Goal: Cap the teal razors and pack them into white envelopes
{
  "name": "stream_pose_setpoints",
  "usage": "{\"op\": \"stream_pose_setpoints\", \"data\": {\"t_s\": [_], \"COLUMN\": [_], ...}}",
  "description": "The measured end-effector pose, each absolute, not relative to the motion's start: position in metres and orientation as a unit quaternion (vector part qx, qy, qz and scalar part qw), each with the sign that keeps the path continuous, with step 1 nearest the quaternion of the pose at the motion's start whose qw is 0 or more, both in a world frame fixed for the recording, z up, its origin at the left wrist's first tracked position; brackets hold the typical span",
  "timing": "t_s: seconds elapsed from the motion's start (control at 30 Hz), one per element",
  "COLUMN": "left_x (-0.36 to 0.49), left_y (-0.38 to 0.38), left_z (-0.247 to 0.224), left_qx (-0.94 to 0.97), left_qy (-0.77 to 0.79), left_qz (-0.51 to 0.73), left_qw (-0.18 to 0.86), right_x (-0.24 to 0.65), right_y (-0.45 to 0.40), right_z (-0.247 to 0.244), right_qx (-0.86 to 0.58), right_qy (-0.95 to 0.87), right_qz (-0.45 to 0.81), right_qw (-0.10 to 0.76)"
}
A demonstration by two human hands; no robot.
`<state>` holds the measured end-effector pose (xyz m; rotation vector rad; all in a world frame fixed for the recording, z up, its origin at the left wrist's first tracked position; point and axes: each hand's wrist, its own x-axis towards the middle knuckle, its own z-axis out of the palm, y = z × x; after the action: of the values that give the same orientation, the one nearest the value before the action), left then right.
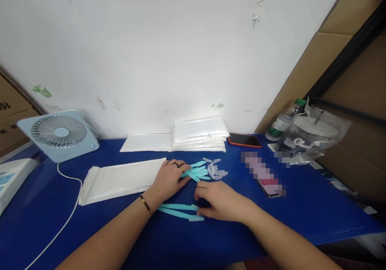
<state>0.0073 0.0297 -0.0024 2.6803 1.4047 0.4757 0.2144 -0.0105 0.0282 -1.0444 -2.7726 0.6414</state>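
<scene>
My left hand point(170, 177) rests with fingers bent over a pile of turquoise eyebrow razors point(202, 171), its thumb and fingers closed about some of their handles. Just right of that pile lie several small translucent blade caps point(215, 171). My right hand point(221, 200) is curled, thumb below the forefinger; whatever its fingers hold is hidden. Its thumb is at the ends of two more turquoise razors point(177, 213), which lie side by side on the blue table, partly behind my left wrist. A white padded mailer point(120, 183) lies flat beside my left hand.
More white mailers are stacked point(199, 135) against the wall. A light blue fan point(60, 135) with a white cable point(79, 189) stands left. On the right are an orange-edged phone point(244, 140), a partly blurred phone point(269, 187), a bottle point(279, 127) and a bagged cup point(310, 137).
</scene>
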Motion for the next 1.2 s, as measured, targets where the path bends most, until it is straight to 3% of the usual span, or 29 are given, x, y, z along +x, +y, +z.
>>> {"op": "stream_pose_setpoints", "data": {"t_s": [0.27,0.43,0.57,0.77,0.93,1.07,1.2], "left_x": [0.003,-0.005,0.000,0.002,-0.001,0.007,0.017], "left_y": [0.026,0.022,0.017,0.027,0.014,-0.029,-0.060], "left_z": [0.001,0.019,0.025,0.008,0.027,0.046,0.043], "left_qx": [0.865,0.851,0.882,0.876,0.851,0.856,0.859], "left_qy": [0.472,0.466,0.426,0.458,0.494,0.489,0.471], "left_qz": [0.157,0.221,0.168,0.122,0.165,0.039,-0.082], "left_qw": [0.062,0.098,0.115,0.091,0.066,0.164,0.181], "right_x": [0.219,0.233,0.238,0.254,0.270,0.272,0.274], "right_y": [-0.007,0.011,0.020,0.034,0.044,0.040,0.036], "right_z": [0.021,0.019,0.018,0.015,0.013,0.018,0.022], "right_qx": [-0.336,-0.406,-0.436,-0.457,-0.509,-0.493,-0.461], "right_qy": [-0.909,-0.860,-0.827,-0.817,-0.799,-0.804,-0.823], "right_qz": [0.240,0.258,0.265,0.251,0.217,0.199,0.207], "right_qw": [0.062,0.172,0.234,0.245,0.234,0.266,0.261]}}
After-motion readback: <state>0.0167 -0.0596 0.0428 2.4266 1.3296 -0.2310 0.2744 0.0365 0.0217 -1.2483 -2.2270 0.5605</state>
